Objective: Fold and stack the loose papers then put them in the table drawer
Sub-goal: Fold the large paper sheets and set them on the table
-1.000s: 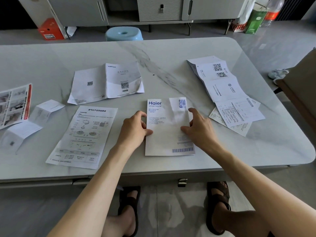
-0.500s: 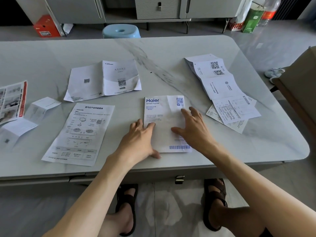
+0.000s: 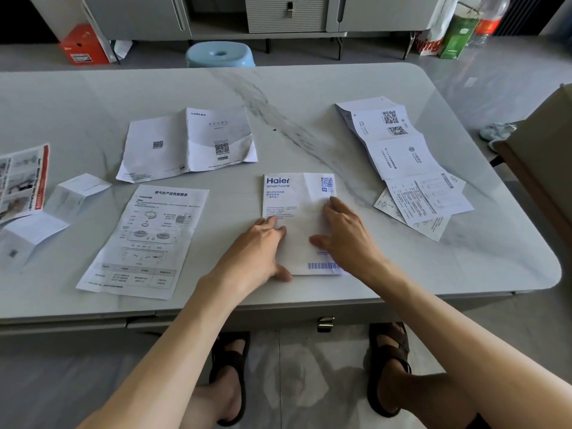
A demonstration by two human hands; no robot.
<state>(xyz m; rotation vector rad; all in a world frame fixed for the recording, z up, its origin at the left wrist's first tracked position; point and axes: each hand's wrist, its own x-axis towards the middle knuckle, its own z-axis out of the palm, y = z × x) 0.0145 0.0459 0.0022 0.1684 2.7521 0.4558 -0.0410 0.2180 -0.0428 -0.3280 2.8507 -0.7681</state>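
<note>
A folded white Haier leaflet [image 3: 297,202] lies flat near the table's front edge. My left hand [image 3: 257,252] presses on its left side with straight fingers, thumb at the lower edge. My right hand [image 3: 346,239] lies flat on its right half with fingers spread. Other loose papers lie around: a diagram sheet [image 3: 145,239] to the left, an open booklet [image 3: 188,144] behind it, a long unfolded strip with QR codes [image 3: 402,156] at the right, small folded slips [image 3: 58,209] and a red-edged flyer [image 3: 21,181] at the far left. The drawer handle [image 3: 325,323] shows under the table's front edge.
The marble table [image 3: 294,97] has a rounded right corner. A brown chair [image 3: 538,168] stands at the right. Behind the table are a blue stool [image 3: 220,54], a red box [image 3: 83,46], a grey cabinet [image 3: 284,13] and bags with a bottle [image 3: 458,29]. My sandalled feet are under the table.
My left hand slid from the leaflet's left edge onto the paper and flattened. My right hand spread flat on the right half. The leaflet stays in place.
</note>
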